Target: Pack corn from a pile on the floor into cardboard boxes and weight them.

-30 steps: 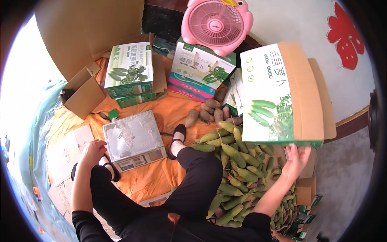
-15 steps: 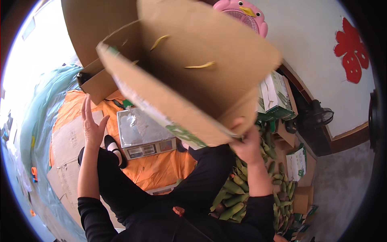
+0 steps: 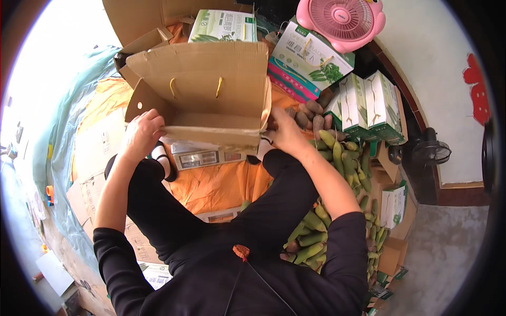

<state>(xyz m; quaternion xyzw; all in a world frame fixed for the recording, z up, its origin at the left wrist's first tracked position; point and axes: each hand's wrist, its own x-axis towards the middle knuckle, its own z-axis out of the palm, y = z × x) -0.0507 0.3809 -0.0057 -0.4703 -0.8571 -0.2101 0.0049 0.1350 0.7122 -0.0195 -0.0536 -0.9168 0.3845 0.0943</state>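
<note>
We see the open cardboard box (image 3: 211, 89) held over the scale (image 3: 203, 157) on the orange cloth (image 3: 221, 184), our left hand (image 3: 141, 134) curled around its near left edge and our right hand (image 3: 284, 131) gripping its near right corner, fingers closed.

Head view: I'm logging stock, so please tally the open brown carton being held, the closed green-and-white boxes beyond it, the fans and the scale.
Open brown carton, gripped by left hand and right hand: 1
Green-and-white boxes: 4
Fans, pink fan and black fan: 2
Scale: 1
Total: 8
</note>
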